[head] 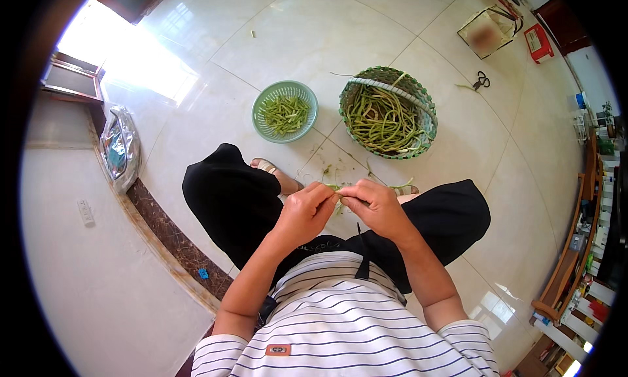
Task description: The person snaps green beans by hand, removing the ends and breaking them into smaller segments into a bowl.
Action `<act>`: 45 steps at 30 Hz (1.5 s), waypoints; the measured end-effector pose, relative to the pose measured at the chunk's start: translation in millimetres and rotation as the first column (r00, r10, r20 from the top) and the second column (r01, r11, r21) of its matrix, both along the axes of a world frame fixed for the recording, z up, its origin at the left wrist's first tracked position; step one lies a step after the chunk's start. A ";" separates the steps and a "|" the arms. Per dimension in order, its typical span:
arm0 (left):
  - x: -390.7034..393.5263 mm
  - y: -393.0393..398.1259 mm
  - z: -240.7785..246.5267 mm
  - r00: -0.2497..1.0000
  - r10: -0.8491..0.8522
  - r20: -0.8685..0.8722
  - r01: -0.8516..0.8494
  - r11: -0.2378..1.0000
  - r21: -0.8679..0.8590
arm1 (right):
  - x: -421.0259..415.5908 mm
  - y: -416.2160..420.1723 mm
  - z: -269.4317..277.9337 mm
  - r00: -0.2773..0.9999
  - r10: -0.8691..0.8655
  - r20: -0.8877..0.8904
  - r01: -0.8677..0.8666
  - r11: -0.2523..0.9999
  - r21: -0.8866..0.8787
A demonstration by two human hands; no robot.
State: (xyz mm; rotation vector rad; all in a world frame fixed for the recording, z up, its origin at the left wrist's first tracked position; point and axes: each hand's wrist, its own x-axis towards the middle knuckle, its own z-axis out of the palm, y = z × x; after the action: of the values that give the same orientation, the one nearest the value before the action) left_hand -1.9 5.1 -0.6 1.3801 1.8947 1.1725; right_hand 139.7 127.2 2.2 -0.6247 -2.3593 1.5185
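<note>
My left hand (308, 209) and my right hand (374, 207) meet in front of my lap, fingertips pinched together on a thin green bean pod (335, 186). A stretch of long bean (405, 184) shows beyond my right hand, near my foot. In front of me on the floor, a round pale green plastic colander (314, 117) holds short cut bean pieces (286, 115). To its right is a woven basket (431, 126) with a handle, green at the rim, filled with long green beans (382, 119).
Bean scraps (327, 170) lie on the tiled floor between my feet. Black-handled scissors (481, 81) lie right of the basket. Farther off are a bag (485, 31) and a red box (538, 43). A plastic-wrapped item (119, 148) leans by the left wall; a wooden shelf (564, 259) stands right.
</note>
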 end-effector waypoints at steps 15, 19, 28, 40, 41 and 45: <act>-1.0 -6.7 -14.8 0.473 0.146 0.869 0.165 0.954 -0.250 | 2.2 1.3 -0.8 0.990 0.104 -0.092 -0.084 0.977 0.198; -0.1 -7.8 -13.9 0.175 0.163 0.971 0.169 0.967 -0.193 | -0.7 -3.1 -5.7 0.975 0.090 -0.203 -0.036 0.967 0.254; 16.3 -16.0 -21.5 0.232 0.075 0.970 0.224 0.966 -0.128 | 7.8 -6.9 -17.5 0.934 -0.300 -0.195 0.105 0.751 -0.652; 22.5 -0.1 -6.7 0.797 0.168 0.580 -0.131 0.986 -0.106 | 6.2 -2.2 -21.2 0.985 -0.164 -0.061 0.057 0.631 -0.773; 20.8 1.6 -4.0 0.728 0.168 0.664 -0.114 0.986 -0.124 | 6.1 -3.3 -20.5 0.988 -0.145 -0.056 0.050 0.638 -0.769; 7.4 -2.7 -14.6 0.695 0.186 0.695 -0.150 0.982 -0.113 | 7.5 -2.4 -16.6 0.997 -0.062 -0.039 0.014 0.681 -0.732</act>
State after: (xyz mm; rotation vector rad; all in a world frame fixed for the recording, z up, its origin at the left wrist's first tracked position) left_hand 5.5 2.5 -15.1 0.5723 1.4715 1.4628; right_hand 147.1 124.8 -14.4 -0.7557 -1.5872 2.4292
